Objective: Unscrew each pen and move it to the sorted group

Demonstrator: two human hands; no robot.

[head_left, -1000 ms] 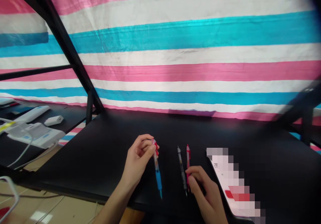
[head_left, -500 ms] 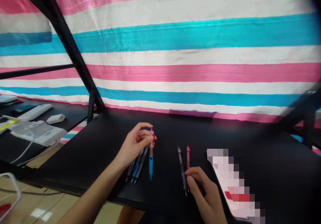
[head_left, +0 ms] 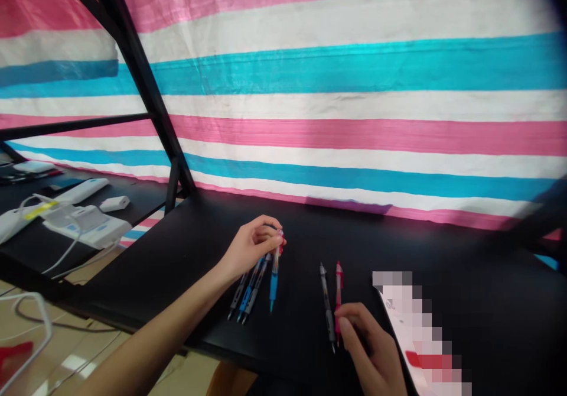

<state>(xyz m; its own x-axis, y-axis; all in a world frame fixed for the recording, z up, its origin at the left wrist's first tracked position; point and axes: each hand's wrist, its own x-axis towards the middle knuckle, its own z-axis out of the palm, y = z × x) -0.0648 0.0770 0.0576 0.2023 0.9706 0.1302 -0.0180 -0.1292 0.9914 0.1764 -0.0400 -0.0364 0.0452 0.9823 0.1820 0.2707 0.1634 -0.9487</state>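
My left hand (head_left: 249,245) pinches the red top of a pen with a blue grip (head_left: 274,272), which lies beside a small row of dark and blue pens (head_left: 248,289) on the black table (head_left: 186,254). A black pen (head_left: 326,307) and a red pen (head_left: 339,295) lie side by side further right. My right hand (head_left: 374,354) rests on the table with its fingertips touching the lower end of the red pen.
A white sheet (head_left: 420,337), partly blurred out, lies at the right of the table. A second black table at the left carries white power strips (head_left: 84,224) and cables. A striped pink, white and blue tarp (head_left: 354,106) hangs behind, with black frame bars (head_left: 142,83).
My left hand carried the blue-grip pen away from me and to the left, and set it down next to the row of pens. My right hand stayed by the red pen.
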